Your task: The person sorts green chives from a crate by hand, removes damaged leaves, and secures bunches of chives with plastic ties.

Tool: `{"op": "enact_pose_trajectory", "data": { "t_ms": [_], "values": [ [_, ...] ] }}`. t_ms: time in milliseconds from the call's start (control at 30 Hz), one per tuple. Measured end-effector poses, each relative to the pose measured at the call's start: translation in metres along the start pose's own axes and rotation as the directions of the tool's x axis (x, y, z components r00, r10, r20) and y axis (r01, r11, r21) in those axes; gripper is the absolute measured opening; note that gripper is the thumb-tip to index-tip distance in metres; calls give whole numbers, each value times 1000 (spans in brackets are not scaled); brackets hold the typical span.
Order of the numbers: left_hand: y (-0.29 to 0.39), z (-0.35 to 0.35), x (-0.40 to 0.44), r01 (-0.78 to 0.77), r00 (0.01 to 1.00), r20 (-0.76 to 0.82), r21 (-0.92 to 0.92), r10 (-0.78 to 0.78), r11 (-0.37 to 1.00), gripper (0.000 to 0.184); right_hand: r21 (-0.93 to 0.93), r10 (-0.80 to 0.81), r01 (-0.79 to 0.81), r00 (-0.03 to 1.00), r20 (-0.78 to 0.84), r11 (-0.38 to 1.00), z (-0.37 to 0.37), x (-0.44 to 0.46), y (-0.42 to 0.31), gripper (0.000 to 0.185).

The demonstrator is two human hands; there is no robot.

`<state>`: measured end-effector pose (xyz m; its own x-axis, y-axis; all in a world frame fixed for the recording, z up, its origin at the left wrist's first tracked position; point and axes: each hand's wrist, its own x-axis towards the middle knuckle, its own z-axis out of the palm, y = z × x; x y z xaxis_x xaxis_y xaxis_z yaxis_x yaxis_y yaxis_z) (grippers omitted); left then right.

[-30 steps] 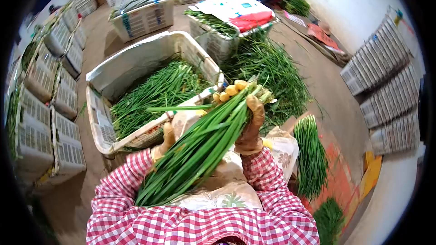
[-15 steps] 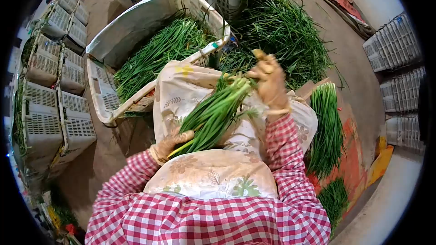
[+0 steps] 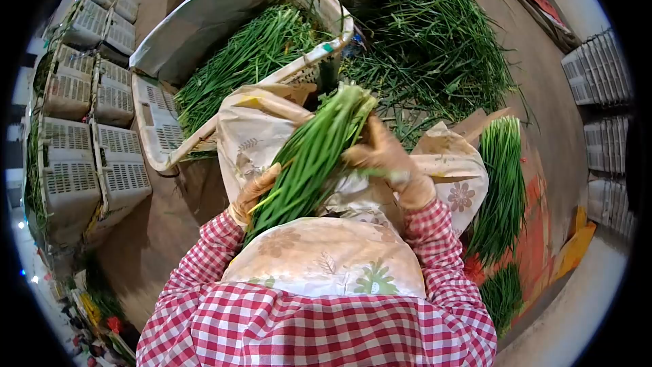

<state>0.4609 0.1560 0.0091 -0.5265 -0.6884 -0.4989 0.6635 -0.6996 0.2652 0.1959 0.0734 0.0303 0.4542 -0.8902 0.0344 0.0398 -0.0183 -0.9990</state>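
Note:
A thick bunch of garlic chives (image 3: 305,156) lies slantwise over my lap, its pale cut ends pointing up and away from me. My left hand (image 3: 255,194), in a tan glove, holds the leafy lower part from the left side. On the other side, my gloved right hand (image 3: 388,155) is close against the bunch near its upper half, fingers apart and somewhat blurred. A faint green smear shows by its palm; I cannot make out what it is. Beneath the bunch is my flowered apron (image 3: 322,258).
A white plastic crate (image 3: 163,132) with chives stands ahead to the left. Loose chives form a large pile (image 3: 435,47) ahead. A neat chive bundle (image 3: 499,187) lies to my right. Stacked crates (image 3: 64,156) line the left; more crates (image 3: 598,71) stand at right.
The bunch has tipped more upright, its cut ends shifting up and left. My right hand has come down from above the cut ends to the bunch's right side, its fingers spreading.

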Motion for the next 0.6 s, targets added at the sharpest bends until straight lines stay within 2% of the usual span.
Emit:
{"op": "enact_pose_trajectory", "data": {
  "t_ms": [67, 100, 133, 167, 200, 233, 300, 333, 367, 400, 433, 467, 500, 567, 600],
  "values": [
    [5, 14, 3, 34, 991, -131, 106, -20, 994, 54, -237, 249, -284, 954, -167, 929, 5, -5, -15, 75],
    [14, 28, -3, 30, 1000, -7, 107, -29, 994, 63, -366, 305, -372, 924, -229, 853, 3, -5, -36, 71],
    [17, 34, -5, -30, 995, 96, 172, 14, 985, 66, -368, 305, -373, 924, -231, 852, -1, -6, -36, 71],
    [19, 40, -7, -93, 979, 200, 230, 47, 969, 69, -264, 244, -293, 949, -201, 919, -4, -8, -36, 71],
    [24, 69, -3, 82, 982, -187, 480, 11, 873, 78, -151, 186, -213, 967, -177, 965, -6, -11, -36, 71],
    [22, 37, -4, -213, 975, 209, 756, 79, 620, 83, -149, 195, -223, 964, -178, 963, -8, -10, -44, 71],
    [15, 8, -5, -271, 962, 262, 903, 71, 334, 85, -452, -33, -9, 996, -83, 892, -15, 0, -67, 62],
    [19, 53, -1, -166, 985, 170, 855, 37, 492, 75, -500, 123, -129, 991, -44, 857, -25, 11, -70, 57],
    [12, 54, 1, -88, 996, 41, 704, 84, 704, 63, -561, 276, -230, 961, -3, 795, -36, 21, -72, 53],
    [10, 39, 3, -19, 999, 46, 490, -4, 872, 57, -627, 234, -183, 972, -2, 757, -43, 27, -70, 51],
    [9, 28, 7, 64, 994, 75, 240, -85, 969, 51, -690, 190, -136, 982, 3, 711, -50, 30, -69, 50],
    [4, 20, 13, 61, 998, -24, 201, -57, 978, 44, -691, 183, -130, 983, 4, 711, -54, 33, -71, 50],
    [0, 16, 14, 55, 998, -24, 202, -52, 978, 44, -697, 230, -192, 972, -40, 691, -57, 36, -73, 46],
    [-11, 9, 12, -53, 994, -84, 177, 68, 983, 39, -698, 329, -318, 936, -124, 642, -63, 39, -77, 39],
    [-13, 16, 11, -56, 989, -126, 123, 72, 991, 37, -836, 254, -265, 954, -157, 481, -68, 42, -76, 38]
  ]
}}
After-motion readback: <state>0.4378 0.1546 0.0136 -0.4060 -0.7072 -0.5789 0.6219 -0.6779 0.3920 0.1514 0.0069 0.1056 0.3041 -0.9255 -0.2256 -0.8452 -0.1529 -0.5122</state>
